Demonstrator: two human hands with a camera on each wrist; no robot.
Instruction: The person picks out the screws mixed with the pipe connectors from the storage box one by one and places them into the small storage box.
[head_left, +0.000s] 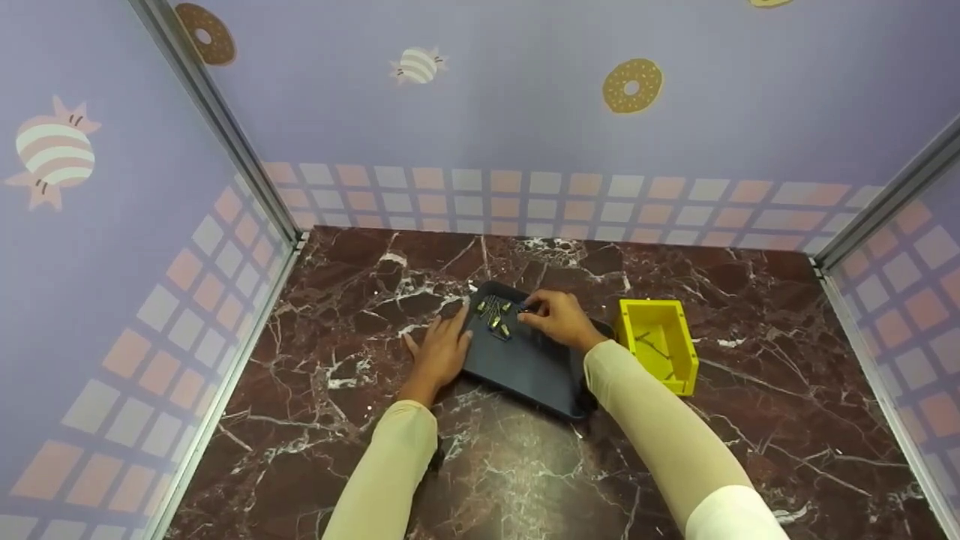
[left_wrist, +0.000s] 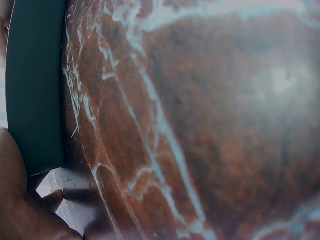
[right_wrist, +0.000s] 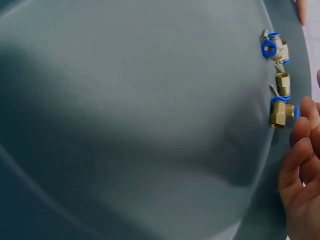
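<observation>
A dark tray (head_left: 525, 375) lies tilted in the head view, with a cluster of brass fittings with blue collars (head_left: 504, 330) and thin screws (head_left: 491, 309) towards its far left. The left hand (head_left: 441, 349) rests at the tray's left edge, fingers extended; its wrist view shows that hand (left_wrist: 30, 215) beside the tray's wall (left_wrist: 37, 95). The right hand (head_left: 556, 319) is over the far part of the tray, fingers bent towards the thumb. In its wrist view, the fingertips (right_wrist: 306, 107) are right at the blue collar of a brass fitting (right_wrist: 278, 114); I cannot tell whether they pinch it.
Right of the tray stands a yellow bin (head_left: 686, 360) with several screws (head_left: 654, 345) inside. Everything sits on a dark red marbled tabletop (head_left: 337, 435). Purple patterned walls (head_left: 525, 112) enclose the back and both sides.
</observation>
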